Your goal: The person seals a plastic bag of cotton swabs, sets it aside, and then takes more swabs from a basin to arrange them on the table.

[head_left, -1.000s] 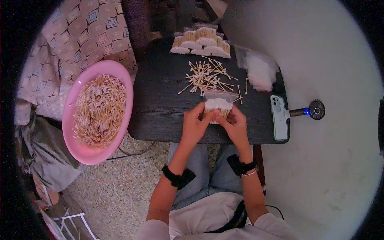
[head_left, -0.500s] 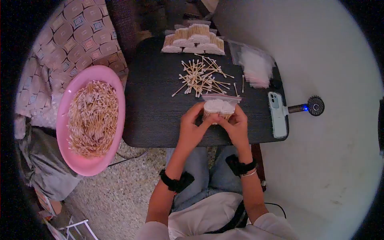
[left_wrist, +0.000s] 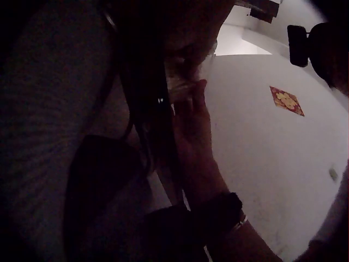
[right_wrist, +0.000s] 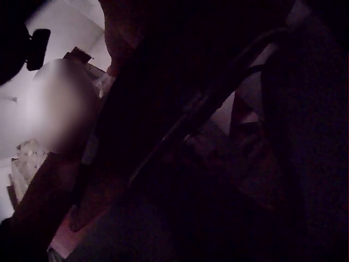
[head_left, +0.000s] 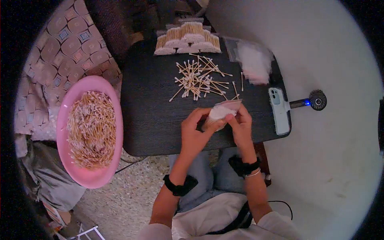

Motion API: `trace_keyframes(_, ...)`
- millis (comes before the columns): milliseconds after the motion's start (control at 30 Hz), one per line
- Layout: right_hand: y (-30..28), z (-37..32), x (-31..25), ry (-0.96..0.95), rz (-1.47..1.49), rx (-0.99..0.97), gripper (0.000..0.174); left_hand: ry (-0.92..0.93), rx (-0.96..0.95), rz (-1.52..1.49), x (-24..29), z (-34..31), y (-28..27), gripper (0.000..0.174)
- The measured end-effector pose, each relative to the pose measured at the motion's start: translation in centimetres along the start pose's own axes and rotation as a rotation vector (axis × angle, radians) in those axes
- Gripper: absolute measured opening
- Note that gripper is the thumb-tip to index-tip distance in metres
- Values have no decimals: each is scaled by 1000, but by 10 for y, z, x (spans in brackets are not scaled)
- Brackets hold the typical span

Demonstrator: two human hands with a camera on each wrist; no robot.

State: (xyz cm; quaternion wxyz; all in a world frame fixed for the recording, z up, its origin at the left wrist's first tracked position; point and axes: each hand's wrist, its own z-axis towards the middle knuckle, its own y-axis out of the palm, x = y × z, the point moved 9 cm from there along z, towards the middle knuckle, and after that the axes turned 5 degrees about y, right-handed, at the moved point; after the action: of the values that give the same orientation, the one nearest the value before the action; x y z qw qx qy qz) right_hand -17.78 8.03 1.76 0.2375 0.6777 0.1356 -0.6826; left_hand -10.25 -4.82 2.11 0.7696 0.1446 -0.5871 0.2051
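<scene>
Both hands hold one clear zip bag of cotton swabs (head_left: 221, 113) over the near part of the black table, its white tips facing away from the body. The left hand (head_left: 195, 130) grips the bag's left side, thumb across the near face. On the other side, the right hand (head_left: 242, 128) pinches the bag near its top, thumb on the front. A pinkish zip strip shows at the bag's upper right. Just beyond lies a loose pile of cotton swabs (head_left: 196, 80). Both wrist views are very dark; the left one shows the right hand (left_wrist: 193, 128) against the bag.
Filled swab bags (head_left: 188, 38) are stacked at the back of the table (head_left: 152, 120). Empty zip bags (head_left: 254, 62) lie at the back right, above a phone (head_left: 279, 112) and a small fan (head_left: 318, 100). A pink tub (head_left: 62, 132) full of swabs stands at the left.
The bag in the hands has tilted, its zip end swinging up to the right. The right thumb has moved up toward the zip end. The head view has shifted slightly.
</scene>
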Motion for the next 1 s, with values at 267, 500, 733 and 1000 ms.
trace_keyframes(267, 1, 0, 1, 50, -15, -26, 20, 34, 40, -26, -9, -5, 0, 31)
trace_keyframes(500, 1, 2, -7, -98, -106, 6, 17, 55, 20, -30, 3, 0, 0, 18)
trace_keyframes(733, -6, 5, -1, -76, -3, 46, 12, -24, -97, 102, -2, -2, 8, 21)
trace_keyframes(1000, 0, 7, -10, -58, 98, 61, 42, -94, 103, -182, -12, -3, 1, 40)
